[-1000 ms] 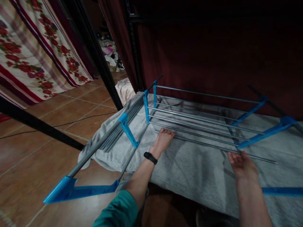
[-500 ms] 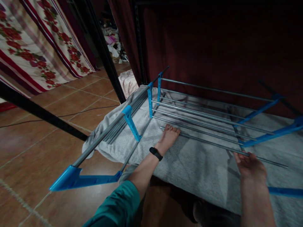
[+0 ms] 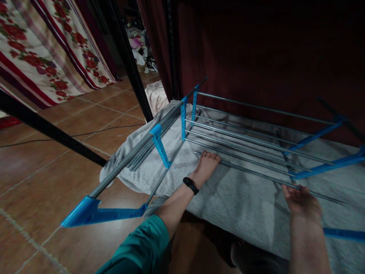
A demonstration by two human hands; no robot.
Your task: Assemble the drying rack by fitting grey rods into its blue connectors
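Observation:
A thin grey metal rod [image 3: 253, 172] spans between my two hands, just above a grey blanket. Near its left end my left hand [image 3: 207, 163] is wrapped round it, a black band on the wrist. My right hand [image 3: 300, 198] grips the rod toward the right, palm turned up, with the rod's end sticking out beyond. Behind the rod stands a partly assembled rack of metal bars [image 3: 236, 133] joined by blue plastic brackets [image 3: 183, 118]. At the left, another blue bracket [image 3: 161, 146] and a blue corner piece [image 3: 99, 216] sit on the rack's side tube.
The grey blanket [image 3: 234, 213] covers the surface under the rack. Several loose rods [image 3: 148, 146] lie on it at the left. A black metal post [image 3: 131, 61] and a slanting black bar [image 3: 51, 129] stand over the tiled floor [image 3: 94, 167]. A blue piece [image 3: 345, 234] lies at the right.
The view has shifted slightly, so the rack appears a little farther right. Both hands keep their hold on the rod, which has barely moved.

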